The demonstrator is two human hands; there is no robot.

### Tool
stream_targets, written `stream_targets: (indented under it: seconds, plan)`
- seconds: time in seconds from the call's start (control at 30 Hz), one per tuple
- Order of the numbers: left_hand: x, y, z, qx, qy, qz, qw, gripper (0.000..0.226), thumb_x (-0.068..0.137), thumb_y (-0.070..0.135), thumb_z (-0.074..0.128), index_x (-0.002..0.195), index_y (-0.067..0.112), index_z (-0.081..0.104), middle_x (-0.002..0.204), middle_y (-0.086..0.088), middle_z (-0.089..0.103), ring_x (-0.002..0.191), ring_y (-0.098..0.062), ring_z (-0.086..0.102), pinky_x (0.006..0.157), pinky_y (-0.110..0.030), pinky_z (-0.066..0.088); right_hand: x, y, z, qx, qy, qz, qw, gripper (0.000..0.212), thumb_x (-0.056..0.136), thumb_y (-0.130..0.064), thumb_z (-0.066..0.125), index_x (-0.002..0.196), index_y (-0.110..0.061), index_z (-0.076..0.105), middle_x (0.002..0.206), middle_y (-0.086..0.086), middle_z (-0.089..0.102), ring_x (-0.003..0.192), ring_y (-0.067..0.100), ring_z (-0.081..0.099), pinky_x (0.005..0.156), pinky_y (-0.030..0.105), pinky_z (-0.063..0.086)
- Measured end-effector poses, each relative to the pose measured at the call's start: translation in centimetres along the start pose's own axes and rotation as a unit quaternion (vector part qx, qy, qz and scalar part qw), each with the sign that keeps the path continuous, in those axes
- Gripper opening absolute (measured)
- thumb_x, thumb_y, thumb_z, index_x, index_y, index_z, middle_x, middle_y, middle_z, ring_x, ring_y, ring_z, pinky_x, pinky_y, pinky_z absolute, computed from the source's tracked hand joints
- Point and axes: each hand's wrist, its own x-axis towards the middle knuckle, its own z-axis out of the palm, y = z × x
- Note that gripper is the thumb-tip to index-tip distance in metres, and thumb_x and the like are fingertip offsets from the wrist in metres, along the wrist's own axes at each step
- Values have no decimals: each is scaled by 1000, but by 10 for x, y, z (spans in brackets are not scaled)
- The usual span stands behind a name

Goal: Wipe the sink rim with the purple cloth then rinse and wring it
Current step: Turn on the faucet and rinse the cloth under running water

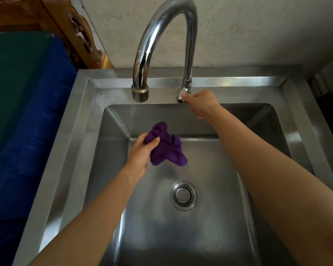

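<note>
the left hand (140, 156) grips the bunched purple cloth (166, 145) above the steel sink (81, 120) basin, below the tap (161, 45) spout, while the right hand (201, 103) holds the tap's handle (181, 97), drain (183, 195) below.

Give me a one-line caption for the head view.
Left hand holds the purple cloth over the sink while the right hand grips the tap handle.

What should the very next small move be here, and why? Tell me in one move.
Probably turn the tap handle with the right hand, whose fingers already pinch it. No water runs from the spout yet, and the left hand holds the bunched purple cloth over the sink basin, a little forward of the spout, ready for rinsing.
</note>
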Motion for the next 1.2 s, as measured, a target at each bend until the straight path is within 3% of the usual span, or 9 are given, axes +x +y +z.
stream_targets:
  seconds: [0.1,0.2,0.33,0.47,0.63,0.77,0.9,1.1,1.2]
  plan:
    - [1,1,-3,5,-9,14,1000,16,85,8,60,97,19,58,95,-3,65,90,-20,63,87,-41,49,0,0,-2,6,-7,-1,1000,28,86,-36,62,90,-8,60,55,1,40,44,11,34,42,22,31]
    - [2,-1,-7,6,-12,19,1000,17,84,8,61,98,19,59,96,-4,65,92,-21,62,91,-43,48,2,-2,-2,-15,5,-5,1000,30,85,-33,63,70,-9,53,55,1,42,44,12,35,42,22,31]
    - [2,-4,-9,2,-14,17,1000,17,85,8,61,97,19,59,96,-4,66,90,-20,63,90,-45,48,6,-5,0,-48,29,-9,998,26,84,-32,64,77,-8,56,57,3,46,47,14,40,45,24,36]
    - [1,-6,-11,-1,-15,15,1000,19,84,8,61,99,18,58,98,-4,65,93,-22,63,93,-46,48,12,-4,2,-65,39,-15,997,39,82,-32,65,57,-14,41,58,3,45,48,14,39,46,24,35]
    - [3,-8,-12,2,-17,16,1000,20,85,7,61,102,18,57,101,-6,65,99,-25,62,95,-47,48,13,-6,1,-105,18,-8,994,26,85,-33,61,70,-14,50,64,0,48,50,11,40,39,18,35]
    - [5,-10,-11,3,-15,15,1000,19,84,6,61,100,17,57,100,-6,65,99,-26,62,97,-48,47,16,-7,1,-89,31,-24,995,30,84,-32,61,62,-18,47,66,0,50,55,12,45,51,22,38]
    - [5,-11,-10,2,-11,16,1000,20,84,5,61,100,17,57,100,-7,65,100,-28,61,98,-48,46,15,-8,2,-71,22,-12,997,27,84,-29,61,63,-18,48,64,-2,49,54,10,44,50,21,38]
    - [6,-13,-11,2,-33,17,999,21,85,5,60,101,18,57,100,-4,65,93,-20,64,91,-42,51,6,-10,2,-80,34,-8,996,26,85,-31,62,80,-6,57,65,4,51,49,11,42,45,22,36]
    - [7,-13,-10,-19,-49,10,999,22,86,2,57,103,16,57,96,-3,65,81,-11,68,71,-29,58,-6,-6,0,-30,55,5,998,41,89,-46,51,69,-10,49,62,5,57,45,11,45,46,22,40]
